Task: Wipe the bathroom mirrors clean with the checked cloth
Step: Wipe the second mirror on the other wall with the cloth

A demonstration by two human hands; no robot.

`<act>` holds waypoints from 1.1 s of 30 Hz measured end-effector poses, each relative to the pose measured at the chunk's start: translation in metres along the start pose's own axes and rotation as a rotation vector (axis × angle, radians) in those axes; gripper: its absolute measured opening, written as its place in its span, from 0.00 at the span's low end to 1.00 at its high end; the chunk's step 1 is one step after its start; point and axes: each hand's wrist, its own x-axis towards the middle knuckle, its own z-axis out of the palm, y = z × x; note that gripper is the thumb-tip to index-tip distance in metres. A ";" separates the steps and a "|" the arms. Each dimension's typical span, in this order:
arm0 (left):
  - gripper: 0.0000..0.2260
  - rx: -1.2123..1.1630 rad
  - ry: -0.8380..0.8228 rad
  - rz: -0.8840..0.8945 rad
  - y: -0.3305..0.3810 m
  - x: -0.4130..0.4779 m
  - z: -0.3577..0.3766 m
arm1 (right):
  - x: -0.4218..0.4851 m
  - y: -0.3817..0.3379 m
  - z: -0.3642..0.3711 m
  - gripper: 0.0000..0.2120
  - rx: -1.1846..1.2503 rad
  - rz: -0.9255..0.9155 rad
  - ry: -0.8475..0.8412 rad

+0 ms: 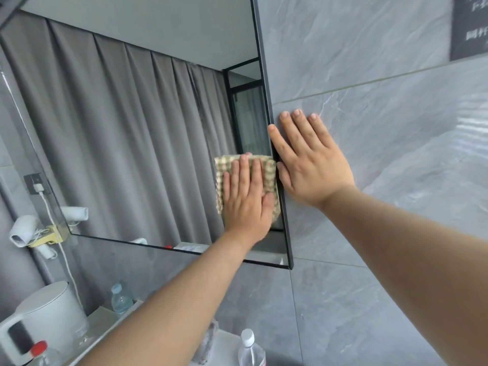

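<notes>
A large dark-framed mirror (137,122) hangs on the grey tiled wall and reflects grey curtains. My left hand (247,199) lies flat on the beige and green checked cloth (269,167), pressing it onto the glass near the mirror's lower right corner. Much of the cloth is hidden under the palm. My right hand (309,159) rests flat on the wall tile just right of the mirror's frame, fingers spread, with the thumb side touching the frame edge. It holds nothing.
A white hairdryer (22,229) hangs in a holder at the left, beside a wall socket (37,184) with a white cable. Below stand a white kettle (45,320) and two water bottles (121,299) (249,350). A dark sign (468,25) hangs on the wall at top right.
</notes>
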 end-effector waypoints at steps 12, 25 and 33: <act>0.30 -0.052 0.031 -0.138 0.013 0.014 -0.004 | -0.002 -0.001 0.002 0.31 -0.022 0.011 -0.008; 0.28 -0.032 -0.011 -0.071 0.017 -0.128 0.051 | -0.005 -0.002 0.003 0.34 -0.027 0.015 0.017; 0.32 -0.281 0.118 -0.800 -0.059 -0.094 0.037 | -0.005 -0.004 0.007 0.34 -0.043 0.012 0.056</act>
